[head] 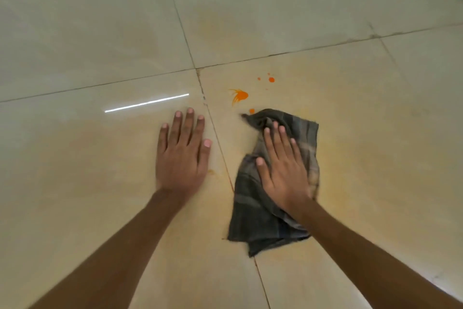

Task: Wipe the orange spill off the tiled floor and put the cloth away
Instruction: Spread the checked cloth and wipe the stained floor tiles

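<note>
Straight and slightly fanned, the fingers [276, 140] of the right hand [285, 170] press flat on the upper half of the cloth [253, 218], with the thumb angled out to the left and the palm down on the fabric. Nothing is pinched or curled round; the hand simply bears on the cloth. The cloth is dark grey with a faint check, crumpled. It lies on the tiled floor [100, 33] just right of a grout line [218, 138]. Its far corner reaches past the fingertips and its near end trails back under the right forearm.

The orange spill [239, 95] sits just beyond that far corner: a smeared splash, one drop almost touching the cloth's edge, and a few smaller drops [271, 79] a little farther off. A pale orange haze covers the tiles around both hands, and the grout line near the cloth is tinted orange.

The left hand [180, 155] rests palm down on the bare tile left of the grout line, apart from the cloth. Its fingers are straight and close together, with the thumb lying alongside. A small faint orange mark [211, 172] shows on the tile just beside the base of that thumb. A bright streak of reflected light [146, 103] lies on the tile just beyond the left fingertips.
</note>
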